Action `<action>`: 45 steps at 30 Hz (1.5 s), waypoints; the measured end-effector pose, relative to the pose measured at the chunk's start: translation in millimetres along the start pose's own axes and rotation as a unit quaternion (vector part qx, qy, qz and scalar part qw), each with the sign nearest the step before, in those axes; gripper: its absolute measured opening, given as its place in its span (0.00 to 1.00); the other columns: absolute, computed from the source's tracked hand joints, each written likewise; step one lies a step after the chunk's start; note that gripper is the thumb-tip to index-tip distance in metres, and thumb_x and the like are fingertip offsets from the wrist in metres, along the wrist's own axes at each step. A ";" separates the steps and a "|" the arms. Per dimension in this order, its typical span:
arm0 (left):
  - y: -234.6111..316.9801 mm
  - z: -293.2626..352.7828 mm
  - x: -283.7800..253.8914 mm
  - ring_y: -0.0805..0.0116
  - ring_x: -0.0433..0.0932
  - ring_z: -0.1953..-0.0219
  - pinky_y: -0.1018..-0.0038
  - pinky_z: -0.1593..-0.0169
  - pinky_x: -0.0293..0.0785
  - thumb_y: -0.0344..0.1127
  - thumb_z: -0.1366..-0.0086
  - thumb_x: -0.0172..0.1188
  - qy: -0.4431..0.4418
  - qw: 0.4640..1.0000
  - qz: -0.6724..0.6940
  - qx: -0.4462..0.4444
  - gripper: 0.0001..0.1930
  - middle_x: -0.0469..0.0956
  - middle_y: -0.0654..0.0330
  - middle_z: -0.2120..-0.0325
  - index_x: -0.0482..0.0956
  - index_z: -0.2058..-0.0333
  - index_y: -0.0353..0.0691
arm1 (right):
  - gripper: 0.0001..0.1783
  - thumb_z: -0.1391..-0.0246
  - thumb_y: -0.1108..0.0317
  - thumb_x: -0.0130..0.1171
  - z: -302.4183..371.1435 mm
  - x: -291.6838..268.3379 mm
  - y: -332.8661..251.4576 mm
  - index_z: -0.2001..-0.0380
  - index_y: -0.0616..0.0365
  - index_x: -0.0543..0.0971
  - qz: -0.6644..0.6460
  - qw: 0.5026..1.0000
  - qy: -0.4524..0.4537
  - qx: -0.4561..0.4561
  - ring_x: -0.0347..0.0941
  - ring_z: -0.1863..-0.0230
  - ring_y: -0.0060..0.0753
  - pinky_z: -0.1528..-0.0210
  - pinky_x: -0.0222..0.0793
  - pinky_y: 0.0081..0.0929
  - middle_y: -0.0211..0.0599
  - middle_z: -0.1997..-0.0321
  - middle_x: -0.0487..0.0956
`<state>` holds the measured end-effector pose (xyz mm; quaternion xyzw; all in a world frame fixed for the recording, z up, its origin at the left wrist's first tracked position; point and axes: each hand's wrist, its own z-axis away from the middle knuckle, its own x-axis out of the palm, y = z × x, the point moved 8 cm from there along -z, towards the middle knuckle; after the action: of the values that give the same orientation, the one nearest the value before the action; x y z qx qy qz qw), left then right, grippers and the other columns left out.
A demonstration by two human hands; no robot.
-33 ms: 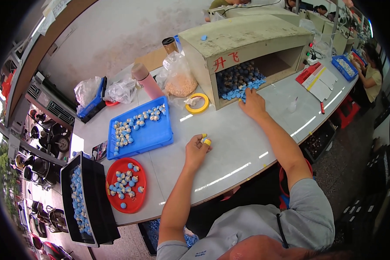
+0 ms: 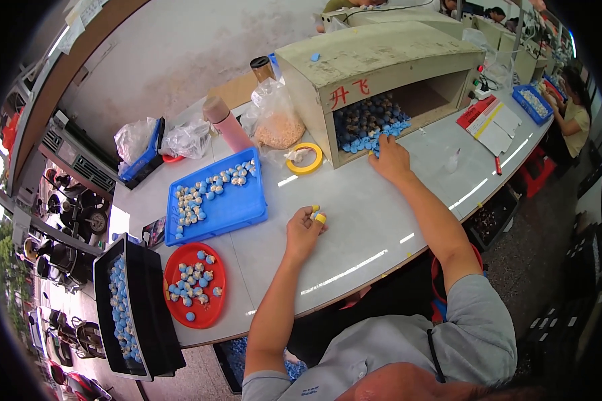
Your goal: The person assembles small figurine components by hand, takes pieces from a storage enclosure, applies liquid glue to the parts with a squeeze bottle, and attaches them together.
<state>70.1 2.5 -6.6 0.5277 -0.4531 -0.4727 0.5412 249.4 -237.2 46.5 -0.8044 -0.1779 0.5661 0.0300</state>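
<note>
The small blue pieces point(image 2: 376, 123) lie heaped inside the opening of a boxy, cream-painted metal housing point(image 2: 381, 57), at its left end; those along the front edge are plain, bright sky blue, smooth and rounded, while the ones deeper in sit in shadow and look darker, mixed with brownish tones too dim to make out. The right hand point(image 2: 392, 159) reaches to the front of this heap, its fingers bent and close together with the tips against the blue pieces; whether one is pinched there I cannot tell. The left hand point(image 2: 304, 230) is held over the grey tabletop point(image 2: 341, 250), fingers curled in narrowly, with yellow finger wraps point(image 2: 321, 218) and what looks like a small pale bluish piece between thumb and fingers, mostly hidden. Similar pieces, each a blue part joined to a cream one, lie loosely in the blue tray point(image 2: 237, 207) and on the round red plate point(image 2: 207, 313), and more blue and whitish ones fill the black crate point(image 2: 157, 321). As for writing, two large red characters point(image 2: 349, 94) are brushed by hand on the front of the housing above the opening, a red-and-white card point(image 2: 491, 127) on the right carries print too small to read, and the grey shirt point(image 2: 394, 337) bears a little dark lettering, blurred
</note>
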 end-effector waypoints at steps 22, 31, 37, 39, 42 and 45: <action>0.5 0.5 0.2 0.76 0.77 0.71 0.81 0.65 0.75 0.33 0.34 0.59 -0.005 1.000 0.007 0.000 0.18 0.77 0.59 0.68 0.70 0.51 0.26 | 0.22 0.51 0.62 0.55 -3.6 3.1 -7.3 0.52 0.57 0.69 0.011 0.998 -0.003 -0.059 0.78 0.67 0.53 0.67 0.76 0.47 0.51 0.59 0.75; 0.2 -3.5 -1.2 0.76 0.77 0.70 0.81 0.66 0.74 0.33 0.34 0.59 -0.003 1.000 -0.016 -0.003 0.18 0.77 0.58 0.68 0.70 0.51 0.26 | 0.17 0.53 0.66 0.55 -26.0 -3.5 -7.5 0.59 0.62 0.73 -0.130 0.985 0.107 -0.046 0.78 0.66 0.52 0.66 0.75 0.44 0.53 0.64 0.78; 1.5 0.5 -6.9 0.75 0.77 0.71 0.81 0.67 0.75 0.33 0.34 0.59 0.008 1.000 0.008 -0.015 0.18 0.77 0.58 0.67 0.70 0.50 0.27 | 0.19 0.48 0.65 0.55 -75.0 19.6 -50.8 0.56 0.66 0.76 -0.393 0.899 -0.167 0.093 0.80 0.71 0.40 0.68 0.77 0.37 0.48 0.68 0.80; 0.7 -1.8 6.3 0.75 0.77 0.71 0.81 0.67 0.75 0.34 0.34 0.59 -0.010 1.000 0.006 -0.011 0.18 0.78 0.58 0.67 0.70 0.50 0.27 | 0.20 0.47 0.67 0.55 -81.7 33.1 -21.3 0.52 0.68 0.75 -0.527 0.843 -0.078 0.075 0.80 0.74 0.34 0.71 0.76 0.33 0.45 0.68 0.80; -2.0 -1.5 -1.6 0.75 0.78 0.71 0.81 0.66 0.75 0.34 0.34 0.59 0.000 1.000 0.017 -0.008 0.18 0.78 0.57 0.67 0.70 0.50 0.27 | 0.17 0.46 0.77 0.50 -61.6 23.6 -4.6 0.52 0.64 0.74 -0.546 0.828 0.037 0.121 0.79 0.73 0.30 0.71 0.75 0.27 0.41 0.68 0.80; -0.5 -2.4 -5.5 0.74 0.78 0.70 0.81 0.66 0.75 0.33 0.34 0.58 0.006 0.999 0.037 -0.019 0.19 0.78 0.56 0.65 0.69 0.49 0.27 | 0.14 0.45 0.78 0.50 -27.2 11.9 -9.9 0.55 0.64 0.75 -0.410 0.899 0.151 0.027 0.77 0.72 0.26 0.69 0.72 0.22 0.37 0.69 0.80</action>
<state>71.7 8.3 -7.1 0.5029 -0.4604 -0.4577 0.5706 275.5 -220.0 48.0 -0.7352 -0.4693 0.3801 0.3077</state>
